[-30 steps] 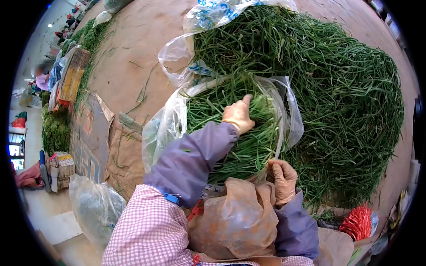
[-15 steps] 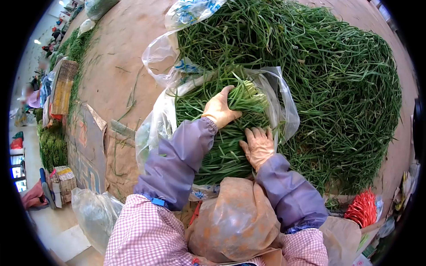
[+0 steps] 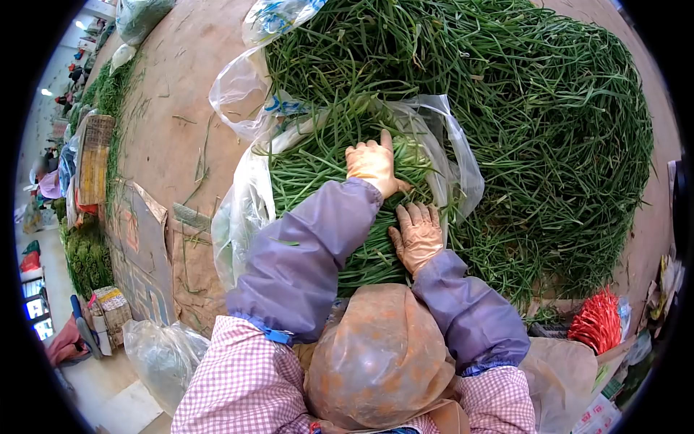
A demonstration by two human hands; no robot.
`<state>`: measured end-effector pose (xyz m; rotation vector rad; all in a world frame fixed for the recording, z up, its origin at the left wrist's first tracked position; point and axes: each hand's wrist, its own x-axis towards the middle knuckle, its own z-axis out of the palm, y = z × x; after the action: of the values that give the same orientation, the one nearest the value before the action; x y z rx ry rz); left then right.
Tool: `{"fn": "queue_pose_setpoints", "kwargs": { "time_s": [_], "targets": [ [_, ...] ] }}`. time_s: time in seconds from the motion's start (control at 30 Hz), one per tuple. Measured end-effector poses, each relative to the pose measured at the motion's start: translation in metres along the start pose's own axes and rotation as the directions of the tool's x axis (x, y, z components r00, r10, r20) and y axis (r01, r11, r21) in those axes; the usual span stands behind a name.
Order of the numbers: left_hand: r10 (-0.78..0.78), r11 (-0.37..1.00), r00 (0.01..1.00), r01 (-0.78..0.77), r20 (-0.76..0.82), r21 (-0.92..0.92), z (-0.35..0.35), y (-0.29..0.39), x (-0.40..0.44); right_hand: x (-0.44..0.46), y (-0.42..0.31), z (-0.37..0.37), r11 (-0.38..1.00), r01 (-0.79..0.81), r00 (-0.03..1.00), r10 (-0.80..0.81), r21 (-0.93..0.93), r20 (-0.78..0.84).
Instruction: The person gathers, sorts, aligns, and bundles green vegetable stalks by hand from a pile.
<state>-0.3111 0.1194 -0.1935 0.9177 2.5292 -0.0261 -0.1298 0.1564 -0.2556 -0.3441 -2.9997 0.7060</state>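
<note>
My left hand [image 3: 373, 165], in a thin pale glove, presses down on green chives [image 3: 311, 177] inside an open clear plastic bag [image 3: 242, 217]. Its forefinger and thumb point apart, while the other fingertips dip toward the leaves. Just below and to the right, my right hand [image 3: 419, 237], also gloved, lies on the chives with fingers spread. Pale cut stem ends [image 3: 410, 155] show beside the left hand, near the bag's right edge. The lower chives are partly covered by my left sleeve.
A big loose heap of chives [image 3: 549, 145] spreads behind and right of the bag. Red ties [image 3: 596, 322] lie at the right front. On the left are a clear plastic bag [image 3: 163, 354], flattened cardboard [image 3: 137, 249] and bundled greens [image 3: 88, 253].
My left hand has moved slightly right and turned, from around the pale-ended chives to pressing on top. The chives now sit lower in the bag. My right hand stays nearly in place.
</note>
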Motion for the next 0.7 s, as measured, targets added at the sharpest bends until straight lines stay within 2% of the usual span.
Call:
{"fn": "queue_pose_setpoints", "kwargs": {
  "time_s": [0.07, 0.2, 0.23, 0.3, 0.37, 0.4, 0.43, 0.47, 0.5, 0.57, 0.6, 0.67, 0.7],
  "targets": [
    [0.05, 0.996, 0.997, -0.045, -0.06, 0.073, 0.013, 0.007, 0.0, -0.002, 0.0, 0.001, 1.0, -0.007, 1.0, 0.007, 0.013, -0.01],
    [0.123, 0.991, 0.99, -0.119, -0.063, 0.064, 0.014, 0.005, -0.001, -0.002, 0.001, -0.002, 0.998, -0.008, 1.0, 0.009, 0.059, -0.028],
    [0.09, 0.995, 0.996, -0.091, -0.017, -0.048, 0.006, 0.0, -0.002, -0.003, 0.001, -0.002, 0.997, -0.003, 0.999, 0.006, 0.072, -0.04],
    [0.036, 0.968, 0.998, -0.046, -0.045, -0.248, -0.011, -0.009, -0.014, -0.005, 0.003, -0.006, 0.986, 0.007, 0.996, 0.009, 0.169, -0.091],
    [-0.023, 0.903, 0.993, -0.029, -0.117, -0.429, -0.027, -0.022, -0.031, -0.007, 0.008, -0.015, 0.947, 0.025, 0.993, 0.014, 0.319, -0.121],
    [-0.023, 0.857, 0.98, -0.082, -0.196, -0.509, -0.022, -0.035, -0.036, -0.007, 0.006, -0.024, 0.899, -0.029, 0.988, 0.091, 0.437, -0.122],
    [-0.031, 0.804, 0.961, -0.139, -0.274, -0.579, -0.023, -0.045, -0.042, -0.008, 0.004, -0.031, 0.826, -0.06, 0.97, 0.18, 0.561, -0.162],
    [-0.018, 0.704, 0.967, -0.168, -0.254, -0.69, -0.026, -0.055, -0.049, -0.008, 0.003, -0.034, 0.611, -0.149, 0.922, 0.37, 0.778, -0.114],
    [-0.032, 0.672, 0.958, -0.189, -0.284, -0.716, -0.024, -0.061, -0.052, -0.006, 0.002, -0.037, 0.332, -0.194, 0.85, 0.527, 0.923, -0.011],
    [-0.005, 0.562, 0.964, -0.217, -0.266, -0.798, -0.021, -0.068, -0.058, 0.001, 0.01, -0.05, 0.232, 0.047, 0.817, 0.551, 0.972, -0.171],
    [0.014, 0.553, 0.96, -0.239, -0.278, -0.798, -0.02, -0.067, -0.06, 0.007, 0.015, -0.051, 0.115, 0.068, 0.809, 0.575, 0.991, -0.122],
    [0.057, 0.534, 0.952, -0.283, -0.3, -0.797, -0.02, -0.065, -0.062, 0.033, 0.012, -0.057, -0.095, 0.11, 0.875, 0.482, 0.989, -0.051],
    [0.1, 0.477, 0.962, -0.27, -0.253, -0.837, -0.011, -0.069, -0.056, 0.047, 0.009, -0.058, -0.201, 0.124, 0.905, 0.425, 0.972, -0.028]
  ]
}}
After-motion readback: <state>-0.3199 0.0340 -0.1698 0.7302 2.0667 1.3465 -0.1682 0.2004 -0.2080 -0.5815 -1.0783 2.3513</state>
